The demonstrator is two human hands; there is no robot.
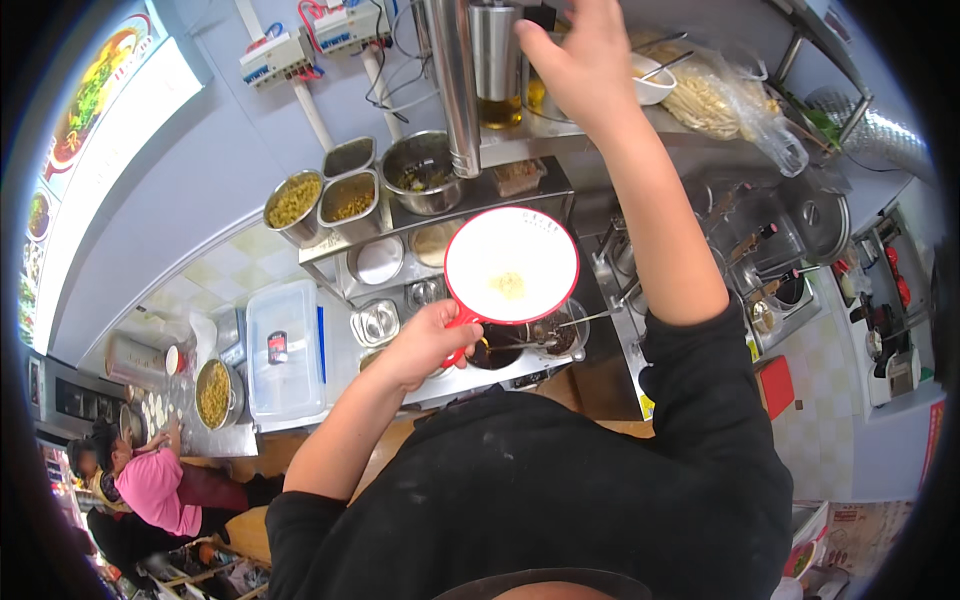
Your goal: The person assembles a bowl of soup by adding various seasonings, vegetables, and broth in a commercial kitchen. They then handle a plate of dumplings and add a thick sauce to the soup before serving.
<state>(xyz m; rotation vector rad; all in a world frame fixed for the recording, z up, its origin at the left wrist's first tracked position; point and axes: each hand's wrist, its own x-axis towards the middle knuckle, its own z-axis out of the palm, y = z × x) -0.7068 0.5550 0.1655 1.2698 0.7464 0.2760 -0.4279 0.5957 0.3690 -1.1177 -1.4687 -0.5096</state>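
My left hand (427, 345) grips the red handle of a white bowl (487, 247) with a red rim. A small heap of pale powder (510, 283) lies inside the bowl, which bears writing near its rim. Below the bowl sits a container of dark liquid (495, 354), with a tub of dark seasoning (561, 337) beside it. My right hand (581, 67) is raised before the upper shelf, thumb spread and nothing visible in its grasp; its fingertips are cut off by the top edge. Behind it stand a metal-topped oil bottle (498, 67) and a white bowl with utensils (654, 81).
Pans of chopped food (294, 201) and a steel pot (424, 176) line the raised rack at left. A lidded plastic box (283, 349) rests on the counter. Bagged noodles (705, 97) lie on the upper shelf. A person in pink (161, 480) works at the far left counter.
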